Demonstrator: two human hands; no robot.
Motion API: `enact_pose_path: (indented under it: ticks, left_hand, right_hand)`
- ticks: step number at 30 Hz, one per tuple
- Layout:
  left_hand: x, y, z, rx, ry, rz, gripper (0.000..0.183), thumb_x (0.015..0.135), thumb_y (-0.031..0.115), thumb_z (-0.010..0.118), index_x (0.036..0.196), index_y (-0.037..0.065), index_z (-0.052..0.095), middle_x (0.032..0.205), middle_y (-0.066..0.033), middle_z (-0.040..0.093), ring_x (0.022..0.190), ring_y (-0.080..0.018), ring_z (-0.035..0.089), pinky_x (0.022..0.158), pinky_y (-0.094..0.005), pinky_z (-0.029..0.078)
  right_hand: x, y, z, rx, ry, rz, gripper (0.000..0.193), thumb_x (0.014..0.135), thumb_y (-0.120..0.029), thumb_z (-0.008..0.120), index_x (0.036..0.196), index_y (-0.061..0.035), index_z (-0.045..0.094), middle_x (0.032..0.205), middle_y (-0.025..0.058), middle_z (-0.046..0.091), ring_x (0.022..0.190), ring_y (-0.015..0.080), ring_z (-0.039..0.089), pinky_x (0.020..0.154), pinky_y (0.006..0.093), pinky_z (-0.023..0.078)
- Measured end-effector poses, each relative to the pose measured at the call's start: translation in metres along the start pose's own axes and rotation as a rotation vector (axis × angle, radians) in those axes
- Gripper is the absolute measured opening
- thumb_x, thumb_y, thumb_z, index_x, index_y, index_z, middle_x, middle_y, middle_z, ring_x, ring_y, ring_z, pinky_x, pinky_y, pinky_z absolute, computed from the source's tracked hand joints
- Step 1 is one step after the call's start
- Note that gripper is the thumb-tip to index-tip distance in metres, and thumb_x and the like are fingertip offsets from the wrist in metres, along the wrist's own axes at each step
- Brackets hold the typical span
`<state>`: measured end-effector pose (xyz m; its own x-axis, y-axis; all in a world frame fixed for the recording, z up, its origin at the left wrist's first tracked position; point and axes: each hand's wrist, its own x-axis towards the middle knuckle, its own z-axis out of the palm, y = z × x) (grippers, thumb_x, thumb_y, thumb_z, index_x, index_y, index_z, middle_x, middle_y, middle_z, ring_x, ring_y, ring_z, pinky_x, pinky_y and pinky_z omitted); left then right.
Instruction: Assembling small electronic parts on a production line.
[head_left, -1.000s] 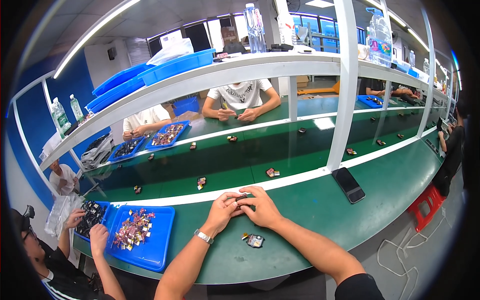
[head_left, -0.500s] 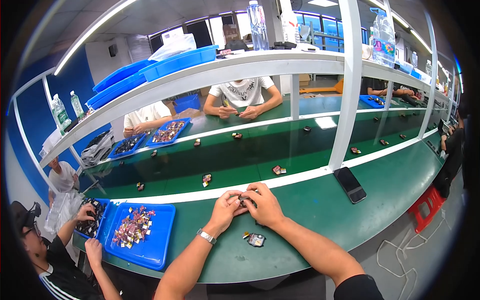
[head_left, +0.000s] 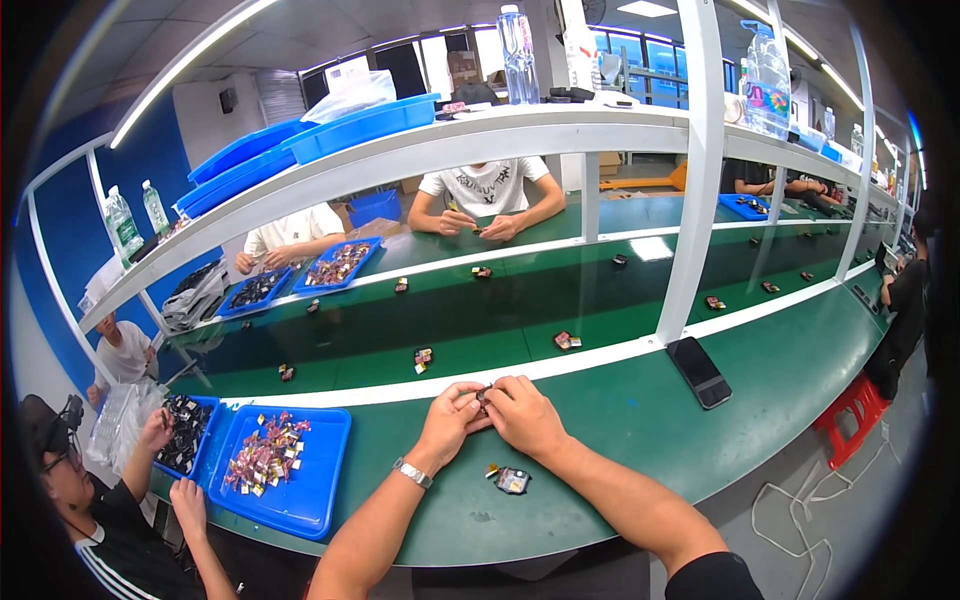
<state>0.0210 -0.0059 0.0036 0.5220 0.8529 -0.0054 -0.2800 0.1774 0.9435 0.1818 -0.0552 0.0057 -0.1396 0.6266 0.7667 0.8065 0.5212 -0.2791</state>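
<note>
Workshop room: blue wall at left, grey floor at right, tube light overhead. Green table, near edge curved, a few dark scuffs. Past its far edge, a white rail, then a dark green strip with small assemblies spaced along it. White shelf spans above; it and a white post block part of the far side. On the shelf: blue trays, clear bottle, big jug. Person in white shirt sits across; person in black sits at the table's left end. Red stool off the right side.

Table's left end: blue tray of reddish-and-white parts, beside a second blue tray of black parts. Left hand and right hand close together near mid far edge, fingers curled, both pinching a small dark part, mostly hidden by fingers. Black phone by the far edge, right of the hands. Loose assembly lies between the forearms, toward the near edge.
</note>
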Motion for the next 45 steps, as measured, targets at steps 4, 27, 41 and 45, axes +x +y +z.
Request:
enact_pose_path:
  ticks: [4, 27, 41, 45]
  left_hand:
    - [0.001, -0.001, -0.002, 0.005, -0.006, 0.005, 0.022, 0.099, -0.002, 0.044, 0.121, -0.001, 0.047, 0.113, -0.0124, 0.063, 0.102, -0.0181, 0.064, 0.092, -0.0338, 0.057]
    - [0.0, -0.002, 0.003, 0.006, 0.066, 0.028, 0.022, 0.098, -0.005, 0.044, 0.12, -0.003, 0.047, 0.109, -0.0125, 0.062, 0.097, -0.0187, 0.065, 0.091, -0.0357, 0.058]
    - [0.006, -0.009, -0.003, 0.002, 0.088, 0.019, 0.022, 0.098, -0.003, 0.046, 0.119, 0.001, 0.048, 0.111, -0.0115, 0.063, 0.097, -0.0177, 0.065, 0.088, -0.0345, 0.057]
    - [0.004, -0.006, -0.004, 0.001, 0.071, 0.023, 0.024, 0.097, -0.002, 0.048, 0.121, 0.003, 0.048, 0.111, -0.0097, 0.064, 0.097, -0.0165, 0.064, 0.088, -0.0355, 0.056]
  right_hand:
    - [0.0, -0.001, 0.002, -0.028, 0.0, 0.016, 0.015, 0.079, -0.01, 0.07, 0.092, -0.0062, 0.064, 0.095, 0.0051, 0.058, 0.085, 0.0238, 0.06, 0.066, 0.0356, 0.055]
    - [0.003, 0.005, 0.005, -0.142, 0.099, -0.212, 0.017, 0.074, -0.006, 0.064, 0.091, -0.0029, 0.065, 0.096, 0.0064, 0.061, 0.087, 0.0225, 0.061, 0.069, 0.0323, 0.054]
    - [0.002, 0.002, 0.005, -0.247, 0.002, -0.19, 0.021, 0.076, -0.01, 0.066, 0.096, -0.0035, 0.067, 0.102, 0.0066, 0.062, 0.09, 0.0231, 0.062, 0.076, 0.0355, 0.055]
    - [0.005, -0.003, 0.005, -0.019, 0.018, -0.036, 0.019, 0.079, -0.015, 0.067, 0.091, -0.0019, 0.063, 0.116, 0.0106, 0.059, 0.098, 0.0277, 0.061, 0.082, 0.0394, 0.053]
